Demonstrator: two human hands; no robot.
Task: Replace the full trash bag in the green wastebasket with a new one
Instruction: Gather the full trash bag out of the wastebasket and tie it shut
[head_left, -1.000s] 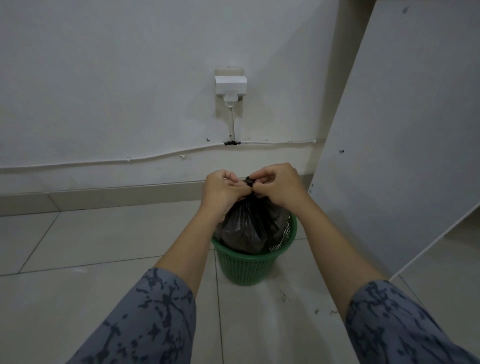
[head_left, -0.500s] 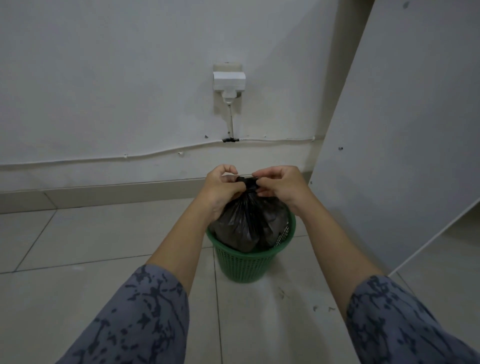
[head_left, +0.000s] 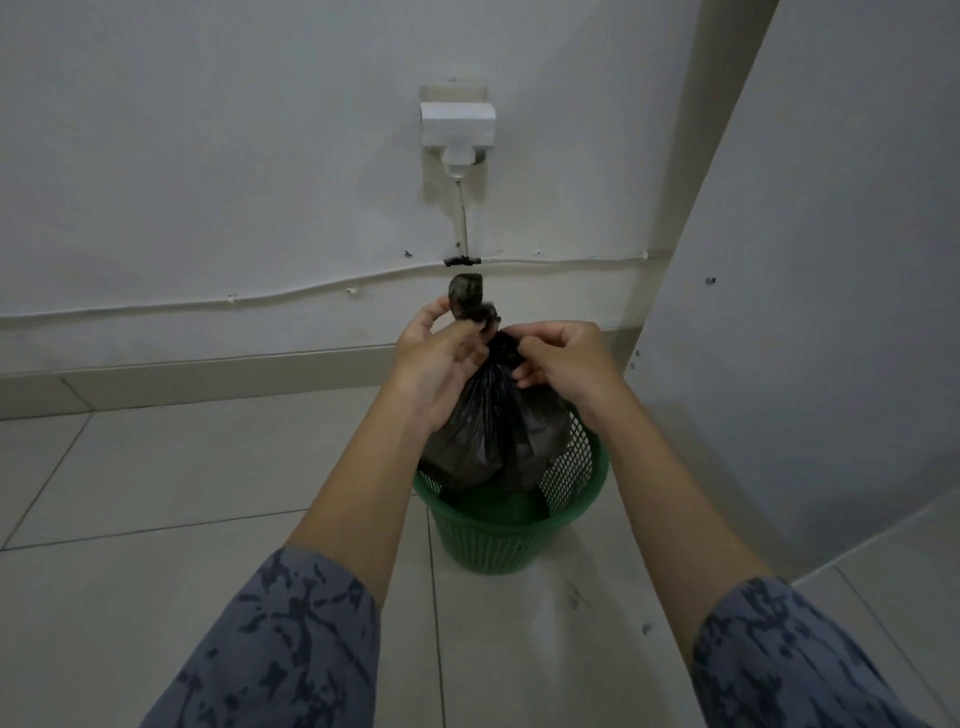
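A full black trash bag (head_left: 493, 436) hangs partly lifted out of the green mesh wastebasket (head_left: 511, 535) on the tiled floor. Its bottom is still inside the rim. The bag's neck is gathered and twisted, with a tuft of plastic sticking up above my fingers. My left hand (head_left: 439, 358) grips the neck from the left, just under that tuft. My right hand (head_left: 563, 361) pinches the neck from the right at about the same height. No new bag is in view.
A white wall with a socket adapter (head_left: 457, 124) and a cable run stands behind the basket. A large white board (head_left: 810, 291) leans close on the right. Pale floor tiles (head_left: 171, 467) extend left and in front.
Both hands have raised the bag's neck, so the bag has come partly up out of the basket. The tuft of plastic now shows above my left hand.
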